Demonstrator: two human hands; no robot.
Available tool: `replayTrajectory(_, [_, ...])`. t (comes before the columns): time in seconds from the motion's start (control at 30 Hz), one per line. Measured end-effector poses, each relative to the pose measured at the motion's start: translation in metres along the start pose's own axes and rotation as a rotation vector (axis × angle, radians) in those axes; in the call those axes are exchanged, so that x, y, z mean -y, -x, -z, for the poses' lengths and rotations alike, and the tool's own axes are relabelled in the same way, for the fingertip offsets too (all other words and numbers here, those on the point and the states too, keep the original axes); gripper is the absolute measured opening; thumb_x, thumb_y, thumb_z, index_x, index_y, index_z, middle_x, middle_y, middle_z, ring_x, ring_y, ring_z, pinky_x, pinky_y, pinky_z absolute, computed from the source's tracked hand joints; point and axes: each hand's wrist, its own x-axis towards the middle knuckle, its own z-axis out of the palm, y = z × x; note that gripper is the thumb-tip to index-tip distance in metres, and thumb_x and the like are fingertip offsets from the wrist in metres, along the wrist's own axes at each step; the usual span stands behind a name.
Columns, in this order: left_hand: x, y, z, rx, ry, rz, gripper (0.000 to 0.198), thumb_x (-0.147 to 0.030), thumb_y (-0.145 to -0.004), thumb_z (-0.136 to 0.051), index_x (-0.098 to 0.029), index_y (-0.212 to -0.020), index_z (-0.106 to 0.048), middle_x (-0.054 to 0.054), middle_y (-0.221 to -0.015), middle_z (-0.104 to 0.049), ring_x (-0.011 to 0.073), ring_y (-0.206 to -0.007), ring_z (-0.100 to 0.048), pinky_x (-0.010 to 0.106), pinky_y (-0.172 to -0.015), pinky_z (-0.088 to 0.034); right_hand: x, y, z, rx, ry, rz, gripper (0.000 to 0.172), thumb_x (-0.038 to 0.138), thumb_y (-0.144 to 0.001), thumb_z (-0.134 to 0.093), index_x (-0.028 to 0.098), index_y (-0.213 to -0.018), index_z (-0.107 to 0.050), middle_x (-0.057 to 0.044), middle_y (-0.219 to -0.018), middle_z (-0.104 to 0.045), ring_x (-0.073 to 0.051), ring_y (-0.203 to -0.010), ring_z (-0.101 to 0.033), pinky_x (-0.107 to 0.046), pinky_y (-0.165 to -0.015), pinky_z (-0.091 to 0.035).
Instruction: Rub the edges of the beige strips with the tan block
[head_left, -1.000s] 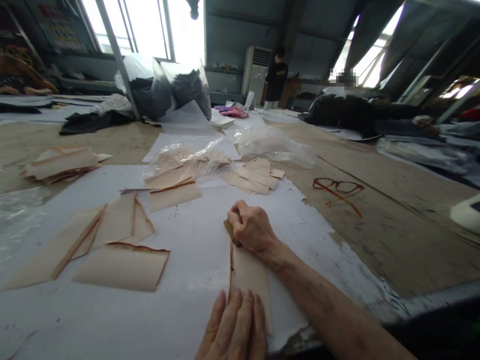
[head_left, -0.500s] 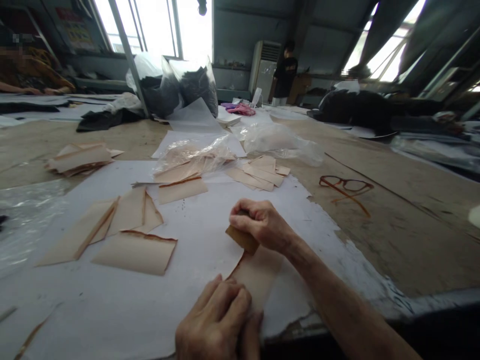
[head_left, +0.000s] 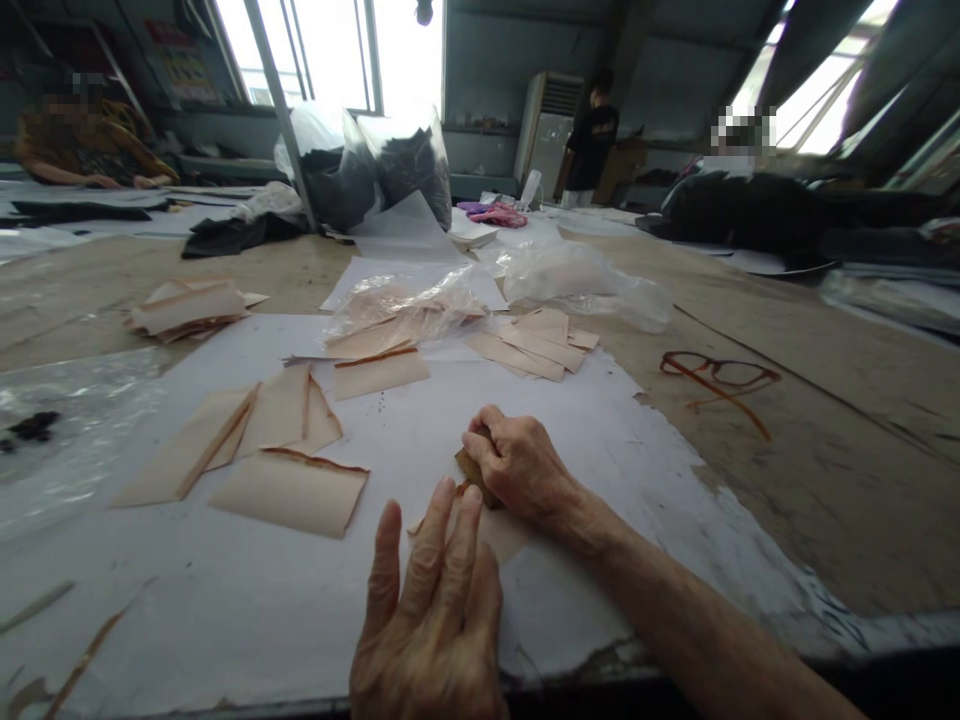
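My left hand (head_left: 435, 610) lies with fingers stretched out and slightly spread over a pale beige sheet piece (head_left: 508, 538), much of which it hides. My right hand (head_left: 521, 468) is closed around a small flat yellow-brown block (head_left: 471, 470). The block's lower edge meets the piece just beyond my left fingertips. A bit of the piece's brown edge shows by those fingertips. To the left lie similar beige pieces with brown edges, one (head_left: 292, 492) flat and others (head_left: 187, 445) overlapping.
White paper (head_left: 285, 600) covers the near table. Farther back are a clear plastic bag (head_left: 405, 305) over more pieces, a fanned pile (head_left: 540, 342), another stack (head_left: 191, 305) and brown-framed glasses (head_left: 720, 372). Plastic film (head_left: 67, 450) lies left. Other people are at the far tables.
My left hand has moved forward along the piece, and its curled fingers have straightened. My right hand keeps the block, now close to the left fingertips. The view has shifted slightly left.
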Motion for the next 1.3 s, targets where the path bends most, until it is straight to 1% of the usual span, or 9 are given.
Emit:
replayTrajectory(0.13, [-0.001, 0.008, -0.01, 0.054, -0.056, -0.09, 0.028, -0.013, -0.078, -0.04, -0.005, -0.099, -0.058, 0.015, -0.108, -0.055, 0.0258, -0.106, -0.047, 0.037, -0.089, -0.042, -0.001, 0.001, -0.001, -0.077, 0.084, 0.014, 0.017, 0.024, -0.079, -0.039, 0.017, -0.082, -0.053, -0.002, -0.067, -0.062, -0.013, -0.062, -0.056, -0.021, -0.057, -0.033])
replayTrajectory(0.2, [-0.002, 0.012, -0.014, 0.077, -0.071, -0.103, 0.028, -0.017, -0.078, -0.045, -0.006, -0.101, -0.057, 0.013, -0.106, -0.057, 0.0242, -0.103, -0.05, 0.032, -0.084, -0.046, -0.001, 0.001, -0.002, -0.114, 0.125, 0.028, 0.017, 0.025, -0.08, -0.038, 0.017, -0.082, -0.053, -0.002, -0.068, -0.062, -0.014, -0.063, -0.056, -0.022, -0.057, -0.032])
replayTrajectory(0.47, [-0.008, 0.014, -0.018, 0.05, 0.016, -0.003, 0.04, -0.035, -0.078, -0.046, -0.005, -0.104, -0.055, 0.013, -0.109, -0.055, 0.0253, -0.105, -0.047, 0.032, -0.087, -0.043, 0.003, -0.007, -0.008, -0.114, 0.277, -0.082, 0.018, 0.025, -0.08, -0.036, 0.018, -0.081, -0.052, -0.003, -0.067, -0.062, -0.015, -0.06, -0.057, -0.025, -0.052, -0.03])
replayTrajectory(0.8, [-0.011, 0.013, -0.018, 0.023, 0.02, 0.078, 0.035, -0.028, -0.077, -0.047, -0.008, -0.103, -0.056, 0.01, -0.109, -0.055, 0.0219, -0.103, -0.049, 0.029, -0.087, -0.042, 0.003, -0.028, -0.023, -0.203, 0.291, -0.183, 0.019, 0.026, -0.083, -0.034, 0.014, -0.085, -0.048, -0.006, -0.073, -0.061, -0.016, -0.062, -0.057, -0.024, -0.052, -0.03])
replayTrajectory(1.03, [-0.011, 0.013, -0.017, 0.034, 0.045, 0.13, 0.034, -0.027, -0.075, -0.048, -0.011, -0.104, -0.057, 0.007, -0.11, -0.055, 0.0209, -0.103, -0.05, 0.029, -0.085, -0.044, -0.01, -0.021, 0.005, -0.398, 0.033, -0.323, 0.021, 0.03, -0.083, -0.037, 0.015, -0.088, -0.05, -0.005, -0.072, -0.061, -0.016, -0.066, -0.057, -0.023, -0.059, -0.034])
replayTrajectory(1.1, [-0.011, 0.013, -0.017, 0.034, 0.049, 0.137, 0.033, -0.026, -0.075, -0.048, -0.012, -0.103, -0.057, 0.007, -0.11, -0.055, 0.0209, -0.102, -0.05, 0.029, -0.085, -0.044, -0.008, -0.011, 0.012, -0.35, -0.055, -0.251, 0.02, 0.03, -0.082, -0.038, 0.017, -0.085, -0.052, -0.002, -0.068, -0.061, -0.014, -0.063, -0.056, -0.021, -0.058, -0.035])
replayTrajectory(1.17, [-0.011, 0.013, -0.017, 0.029, 0.048, 0.143, 0.033, -0.027, -0.075, -0.049, -0.012, -0.102, -0.058, 0.006, -0.109, -0.056, 0.0207, -0.102, -0.051, 0.029, -0.085, -0.044, -0.004, -0.003, 0.013, -0.214, -0.071, -0.131, 0.018, 0.029, -0.081, -0.039, 0.017, -0.082, -0.052, 0.0, -0.065, -0.061, -0.012, -0.059, -0.055, -0.02, -0.056, -0.034])
replayTrajectory(1.23, [-0.011, 0.012, -0.017, 0.019, 0.044, 0.142, 0.032, -0.027, -0.075, -0.048, -0.012, -0.101, -0.058, 0.006, -0.108, -0.057, 0.0203, -0.101, -0.052, 0.028, -0.084, -0.044, -0.001, 0.002, 0.008, -0.1, 0.028, -0.05, 0.015, 0.026, -0.08, -0.04, 0.017, -0.081, -0.052, -0.001, -0.065, -0.061, -0.013, -0.059, -0.055, -0.021, -0.055, -0.033])
replayTrajectory(1.3, [-0.012, 0.012, -0.017, 0.012, 0.039, 0.135, 0.031, -0.026, -0.075, -0.048, -0.011, -0.101, -0.059, 0.007, -0.106, -0.057, 0.0203, -0.1, -0.052, 0.028, -0.085, -0.043, 0.001, 0.001, 0.0, -0.079, 0.166, -0.036, 0.015, 0.024, -0.079, -0.039, 0.017, -0.081, -0.052, -0.003, -0.067, -0.062, -0.014, -0.06, -0.056, -0.022, -0.055, -0.032])
